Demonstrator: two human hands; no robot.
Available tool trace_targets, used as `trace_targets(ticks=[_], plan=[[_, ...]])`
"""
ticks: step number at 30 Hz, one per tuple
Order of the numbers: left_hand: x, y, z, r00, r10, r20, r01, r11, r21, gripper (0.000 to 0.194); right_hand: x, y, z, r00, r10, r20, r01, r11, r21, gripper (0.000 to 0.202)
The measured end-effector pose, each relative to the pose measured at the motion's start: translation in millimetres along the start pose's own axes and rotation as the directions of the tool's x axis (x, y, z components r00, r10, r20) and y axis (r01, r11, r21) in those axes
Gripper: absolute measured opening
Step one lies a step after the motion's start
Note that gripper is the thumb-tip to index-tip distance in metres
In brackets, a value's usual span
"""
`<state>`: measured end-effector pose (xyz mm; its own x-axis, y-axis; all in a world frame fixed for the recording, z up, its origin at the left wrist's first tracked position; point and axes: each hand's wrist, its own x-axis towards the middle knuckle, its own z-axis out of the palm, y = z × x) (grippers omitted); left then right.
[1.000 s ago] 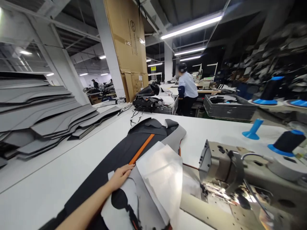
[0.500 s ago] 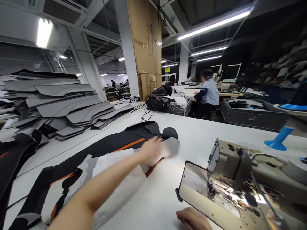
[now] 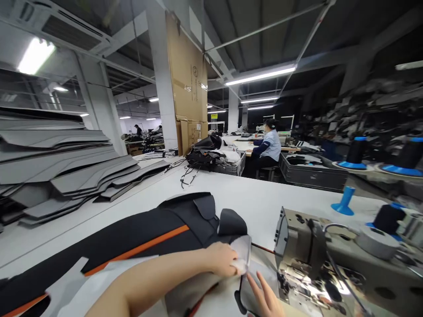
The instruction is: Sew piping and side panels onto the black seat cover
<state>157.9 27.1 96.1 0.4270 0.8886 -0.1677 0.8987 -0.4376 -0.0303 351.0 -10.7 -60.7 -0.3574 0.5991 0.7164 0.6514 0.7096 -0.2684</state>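
On the white table lies a dark fabric piece (image 3: 132, 233) with an orange stripe, its grey-white backing partly turned up. My left hand (image 3: 223, 259) reaches across from the lower left, fingers closed on the light grey edge of the fabric (image 3: 243, 248). Just right of it, my right hand (image 3: 264, 295) has its fingers spread, beside the same edge and over the sewing machine's plate. The sewing machine (image 3: 307, 246) stands at the right with its lamp lit.
Grey panels (image 3: 82, 163) are stacked at the left. Behind the table are a crate (image 3: 313, 174), a dark fabric heap (image 3: 205, 154), a cardboard sheet (image 3: 188, 79) and a seated person (image 3: 271, 145). A blue spool holder (image 3: 345, 200) and thread cones stand at the right.
My left hand has moved right and down, bringing the fabric edge toward the machine. My right hand has come up close to it, fingers now spread. The view has shifted.
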Motion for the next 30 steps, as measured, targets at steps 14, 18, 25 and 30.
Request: trace_targets(ticks=[14, 18, 25, 30], plan=[[54.9, -11.8, 23.7, 0.967, 0.173, -0.188, -0.248, 0.809, -0.532, 0.034, 44.2, 16.6, -21.4, 0.981, -0.192, 0.030, 0.194, 0.955, -0.223, 0.053], [48.5, -4.0, 27.2, 0.955, 0.231, -0.183, -0.284, 0.889, -0.359, 0.047, 49.1, -5.8, -47.9, 0.988, -0.079, 0.133, 0.108, 0.966, -0.234, 0.034], [36.8, 43.3, 35.5, 0.966, 0.144, -0.213, -0.178, 0.973, -0.149, 0.053, 16.0, -3.6, -70.5, 0.949, -0.181, 0.259, 0.231, 0.957, -0.178, 0.036], [30.8, 73.8, 37.1, 0.977, 0.130, -0.169, -0.160, 0.971, -0.180, 0.055, -2.9, -4.0, -99.0, 0.950, -0.179, 0.257, 0.232, 0.953, -0.194, 0.035]])
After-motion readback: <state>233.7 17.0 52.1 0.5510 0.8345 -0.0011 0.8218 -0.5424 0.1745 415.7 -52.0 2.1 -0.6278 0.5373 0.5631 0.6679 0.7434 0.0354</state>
